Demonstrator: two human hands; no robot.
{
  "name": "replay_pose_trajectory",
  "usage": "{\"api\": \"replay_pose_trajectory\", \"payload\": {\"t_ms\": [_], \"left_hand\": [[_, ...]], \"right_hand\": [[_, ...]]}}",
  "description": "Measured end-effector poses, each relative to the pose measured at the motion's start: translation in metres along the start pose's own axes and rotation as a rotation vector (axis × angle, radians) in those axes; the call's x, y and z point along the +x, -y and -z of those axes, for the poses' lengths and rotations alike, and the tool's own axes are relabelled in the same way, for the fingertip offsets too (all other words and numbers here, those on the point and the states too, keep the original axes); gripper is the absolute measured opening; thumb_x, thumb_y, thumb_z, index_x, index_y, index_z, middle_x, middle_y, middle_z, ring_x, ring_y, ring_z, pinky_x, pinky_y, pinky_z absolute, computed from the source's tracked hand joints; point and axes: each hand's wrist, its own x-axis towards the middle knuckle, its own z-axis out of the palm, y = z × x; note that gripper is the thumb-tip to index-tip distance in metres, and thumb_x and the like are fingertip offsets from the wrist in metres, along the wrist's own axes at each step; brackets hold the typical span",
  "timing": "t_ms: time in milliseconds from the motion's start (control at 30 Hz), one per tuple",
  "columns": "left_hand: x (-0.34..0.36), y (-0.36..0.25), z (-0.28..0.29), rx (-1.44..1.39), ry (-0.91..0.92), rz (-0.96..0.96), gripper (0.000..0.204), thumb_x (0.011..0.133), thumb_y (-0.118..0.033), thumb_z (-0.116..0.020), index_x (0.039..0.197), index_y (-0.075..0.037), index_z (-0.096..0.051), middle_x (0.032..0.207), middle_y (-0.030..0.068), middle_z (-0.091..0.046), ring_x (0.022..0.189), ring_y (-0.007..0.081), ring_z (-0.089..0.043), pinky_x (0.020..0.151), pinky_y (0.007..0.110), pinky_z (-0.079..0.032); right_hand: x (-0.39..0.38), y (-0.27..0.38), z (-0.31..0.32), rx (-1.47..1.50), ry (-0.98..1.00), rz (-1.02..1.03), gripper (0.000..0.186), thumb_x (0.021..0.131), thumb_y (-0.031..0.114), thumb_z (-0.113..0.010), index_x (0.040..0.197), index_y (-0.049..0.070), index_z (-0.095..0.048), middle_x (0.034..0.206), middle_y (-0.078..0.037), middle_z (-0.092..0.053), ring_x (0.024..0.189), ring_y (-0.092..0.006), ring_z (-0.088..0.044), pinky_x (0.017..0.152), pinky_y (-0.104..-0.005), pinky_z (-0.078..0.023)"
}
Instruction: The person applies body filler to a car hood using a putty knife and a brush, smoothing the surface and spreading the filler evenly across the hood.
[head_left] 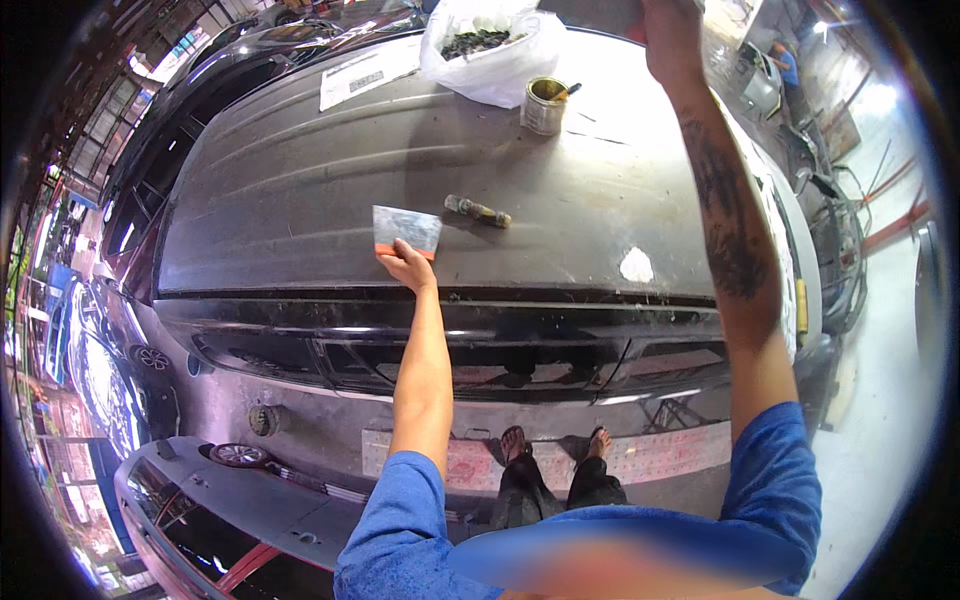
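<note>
My left hand (408, 265) grips a wide putty spreader (405, 228) with a pale blade and orange edge, just above the near side of a dull grey car roof (290, 190). My right arm stretches up along the right; my right hand (672, 40) is at the top, cut by the frame, closed on a dark flat object (590, 15) that I cannot make out. A short worn tool (477, 211) lies on the roof beside the spreader. Farther back stand an open can (543, 112) with a stick in it and a white bag (450, 75) holding dark scraps.
A white sheet (350, 84) lies on the roof's back left. My feet are on a pale plank (660, 448). Other vehicles (120, 365) surround this one at left and behind me (260, 510). A person (786, 62) in blue works at the far right beside car parts.
</note>
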Motion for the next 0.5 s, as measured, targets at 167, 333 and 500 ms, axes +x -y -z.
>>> {"api": "replay_pose_trajectory", "payload": {"t_ms": [167,333,500], "left_hand": [[-0.011,0.000,-0.010,0.241,0.033,-0.005,0.036,0.097,-0.031,-0.056,0.103,0.004,-0.048,0.083,0.0271,-0.064,0.079,0.0474,-0.063,0.064,0.055,-0.046],[-0.011,-0.002,-0.008,0.303,0.049,0.008,0.036,0.097,-0.032,-0.056,0.100,0.003,-0.047,0.079,0.0261,-0.064,0.075,0.0470,-0.063,0.059,0.054,-0.046],[-0.013,0.001,-0.007,0.282,0.040,-0.046,0.035,0.097,-0.029,-0.057,0.102,0.004,-0.046,0.079,0.0247,-0.063,0.074,0.0457,-0.063,0.059,0.051,-0.047]], "right_hand": [[0.061,-0.003,-0.065,0.276,0.323,-0.291,0.027,0.093,0.009,-0.056,0.120,0.008,-0.064,0.093,-0.002,-0.067,0.078,-0.0133,-0.064,0.070,-0.0291,-0.055],[0.068,-0.064,-0.110,0.179,0.223,-0.309,0.026,0.096,0.017,-0.054,0.116,0.004,-0.065,0.093,-0.008,-0.069,0.076,-0.0165,-0.067,0.065,-0.0297,-0.055],[-0.003,-0.209,-0.122,-0.041,0.154,-0.345,0.026,0.088,0.019,-0.058,0.106,0.002,-0.064,0.090,-0.014,-0.069,0.080,-0.0254,-0.067,0.068,-0.0356,-0.054]]}}
